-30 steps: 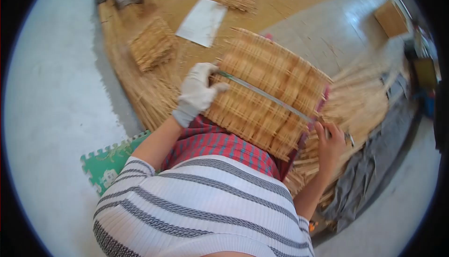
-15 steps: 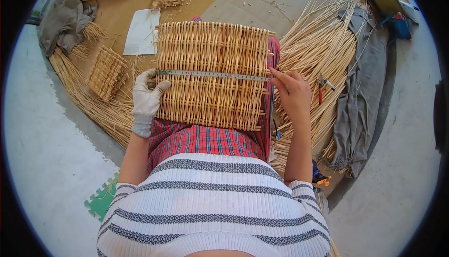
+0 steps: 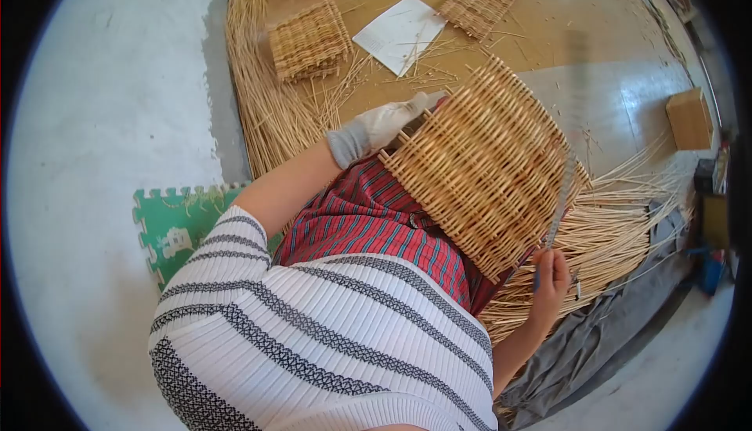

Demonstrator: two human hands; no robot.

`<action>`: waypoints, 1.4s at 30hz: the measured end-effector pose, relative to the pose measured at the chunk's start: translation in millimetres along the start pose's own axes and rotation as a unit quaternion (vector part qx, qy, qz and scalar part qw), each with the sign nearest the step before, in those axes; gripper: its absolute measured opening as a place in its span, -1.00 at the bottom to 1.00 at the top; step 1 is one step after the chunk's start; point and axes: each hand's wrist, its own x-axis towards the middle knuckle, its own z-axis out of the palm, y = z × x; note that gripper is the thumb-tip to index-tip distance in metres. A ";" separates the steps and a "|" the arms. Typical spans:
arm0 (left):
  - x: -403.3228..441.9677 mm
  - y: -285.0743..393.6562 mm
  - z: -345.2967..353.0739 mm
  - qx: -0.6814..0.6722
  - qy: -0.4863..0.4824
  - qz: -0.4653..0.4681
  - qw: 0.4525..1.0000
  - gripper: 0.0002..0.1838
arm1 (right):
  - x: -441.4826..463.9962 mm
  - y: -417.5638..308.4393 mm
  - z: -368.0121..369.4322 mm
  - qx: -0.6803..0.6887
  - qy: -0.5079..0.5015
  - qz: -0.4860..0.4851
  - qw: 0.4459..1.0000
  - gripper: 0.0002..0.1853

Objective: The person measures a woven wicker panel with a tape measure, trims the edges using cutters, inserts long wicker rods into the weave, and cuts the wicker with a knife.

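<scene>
A woven wicker panel (image 3: 489,168) lies tilted across the lap, over red plaid cloth (image 3: 376,211). My left hand (image 3: 385,123), in a white glove, grips the panel at its left edge; some of the fingers are hidden. My right hand (image 3: 551,278), bare, is closed around the lower end of a tape measure (image 3: 561,204) just off the panel's right corner. The metal strip rises from this hand along the panel's right side and smears upward. Something blue shows at the right fingers, mostly hidden.
Smaller woven pieces (image 3: 312,41) and another panel (image 3: 482,0) lie on the floor around a white sheet (image 3: 400,35). Loose wicker rods (image 3: 619,231) spread at the right beside grey cloth (image 3: 603,337). A green foam mat (image 3: 184,223) and a wooden block (image 3: 689,119) lie farther out.
The tape has come off the panel's face, where it was stretched across, and now stands up beside the right edge. My right hand has dropped nearer the body. The view has turned.
</scene>
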 end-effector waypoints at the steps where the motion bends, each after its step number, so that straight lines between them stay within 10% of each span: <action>1: 6.0 -11.4 -3.1 0.086 -0.005 0.056 0.995 -0.13 | -1.6 -4.5 16.8 -0.008 -0.008 0.003 1.000 -0.78; 9: 9.7 -34.4 1.8 0.093 0.018 -0.021 0.995 -0.03 | -7.8 5.2 71.5 0.193 0.033 0.049 0.979 -0.69; 35: -31.9 -25.4 -4.0 0.067 0.028 -0.029 0.997 0.10 | -8.6 12.5 72.7 0.193 0.060 -0.006 0.979 -0.69; 42: -36.5 -57.9 27.2 -0.006 0.109 0.029 0.994 -0.16 | -5.5 13.8 72.3 0.188 0.062 -0.017 0.980 -0.68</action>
